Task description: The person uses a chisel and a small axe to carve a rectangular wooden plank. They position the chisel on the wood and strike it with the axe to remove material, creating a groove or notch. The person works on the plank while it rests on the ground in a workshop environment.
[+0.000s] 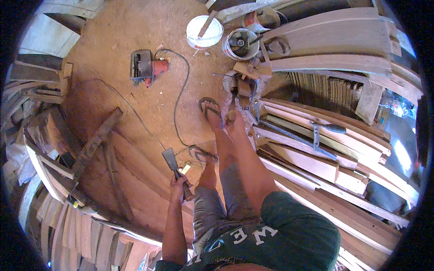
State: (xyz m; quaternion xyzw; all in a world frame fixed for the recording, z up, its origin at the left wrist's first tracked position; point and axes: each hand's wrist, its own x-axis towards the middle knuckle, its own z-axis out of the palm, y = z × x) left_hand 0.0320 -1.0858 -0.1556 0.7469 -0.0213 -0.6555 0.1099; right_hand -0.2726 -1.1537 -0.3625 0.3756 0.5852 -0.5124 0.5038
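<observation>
My left hand (178, 186) is closed round the handle of a putty knife (171, 159), whose broad dark blade flares outward and points away from me. A small pale wood block (185, 169) shows beside the blade. On the right, my right hand (232, 121) reaches low past my foot, fingers curled. Just beyond it is a dark narrow object (234, 92), near a pale round container (228, 82). What the right hand grips is too small and shaded to name.
A red circular saw (158, 67) lies on the wooden floor (104, 49), its cord (185, 86) trailing toward my feet. A white bucket (195, 41) and a tool-filled bucket (237, 55) stand ahead. Stacked boards (307, 140) and a blue bar clamp (294, 139) lie at right; a curved timber (92, 147) is left.
</observation>
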